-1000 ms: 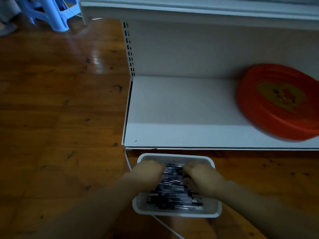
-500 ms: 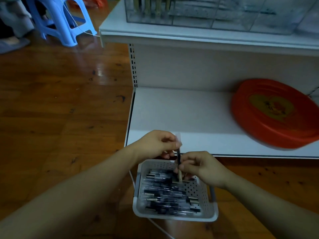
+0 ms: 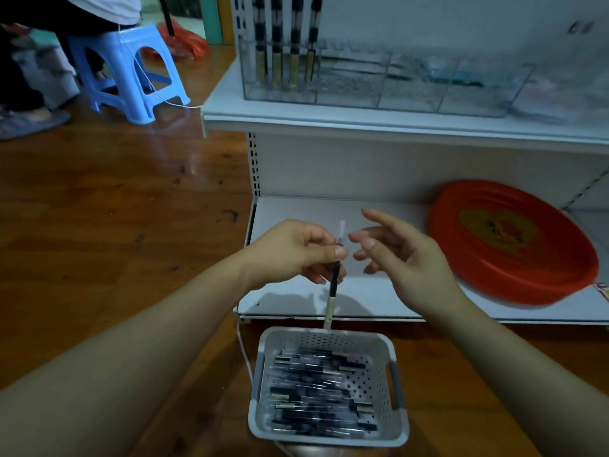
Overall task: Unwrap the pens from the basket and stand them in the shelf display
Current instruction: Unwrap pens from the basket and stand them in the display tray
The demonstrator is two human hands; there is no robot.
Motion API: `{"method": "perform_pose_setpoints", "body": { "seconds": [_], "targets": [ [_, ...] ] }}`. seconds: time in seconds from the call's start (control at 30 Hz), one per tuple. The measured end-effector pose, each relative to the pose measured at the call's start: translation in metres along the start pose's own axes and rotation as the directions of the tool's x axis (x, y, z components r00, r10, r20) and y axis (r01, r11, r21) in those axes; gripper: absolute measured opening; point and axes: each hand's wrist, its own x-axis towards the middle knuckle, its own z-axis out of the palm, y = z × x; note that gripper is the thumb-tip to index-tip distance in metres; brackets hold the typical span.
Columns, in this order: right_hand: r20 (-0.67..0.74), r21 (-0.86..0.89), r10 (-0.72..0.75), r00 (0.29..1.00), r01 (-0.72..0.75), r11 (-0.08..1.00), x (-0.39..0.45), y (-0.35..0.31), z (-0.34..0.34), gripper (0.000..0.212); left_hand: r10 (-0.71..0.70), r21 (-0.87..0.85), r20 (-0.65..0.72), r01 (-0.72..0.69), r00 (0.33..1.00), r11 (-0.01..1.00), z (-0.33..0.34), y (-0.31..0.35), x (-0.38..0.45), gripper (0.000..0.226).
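White perforated basket [image 3: 389, 351] full of wrapped pens sits on the wood floor below the shelf. The left hand [image 3: 293, 250] pinches one wrapped pen [image 3: 333, 285] upright above it; the right hand [image 3: 400, 255] hovers just beside, fingers loose, holding nothing.

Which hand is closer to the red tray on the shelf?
Right. The right hand, open, hovers just left of the red tray; the left hand, pinching a pen, is farther left.

White basket [image 3: 389, 351] on wooden floor [image 3: 99, 225]; red tray [image 3: 514, 275] on lower shelf [image 3: 313, 209].
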Motion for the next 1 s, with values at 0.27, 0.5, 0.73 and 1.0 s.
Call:
{"method": "perform_pose_setpoints", "body": {
  "seconds": [0.27,0.5,0.73,1.0],
  "targets": [
    [-0.077,-0.061,-0.221,0.972,0.217,0.974,0.023,-0.056,-0.001,0.030,0.227,0.031,-0.113,-0.225,0.967,0.974,-0.004,0.046,-0.003,0.022],
    [-0.140,-0.060,-0.399,0.906,0.395,0.917,0.048,-0.099,-0.007,0.022,0.427,0.110,-0.321,-0.414,0.845,0.903,-0.010,0.081,-0.008,0.018],
    [-0.334,-0.092,-0.549,0.766,0.553,0.828,0.083,-0.153,-0.017,0.020,0.616,0.475,-0.658,-0.396,0.432,0.786,-0.032,0.108,-0.013,0.026],
    [-0.366,-0.231,-0.685,0.630,0.651,0.723,0.123,-0.209,-0.021,0.019,0.688,0.687,-0.689,-0.098,0.227,0.720,-0.054,0.107,-0.006,0.048]
  ]
}}
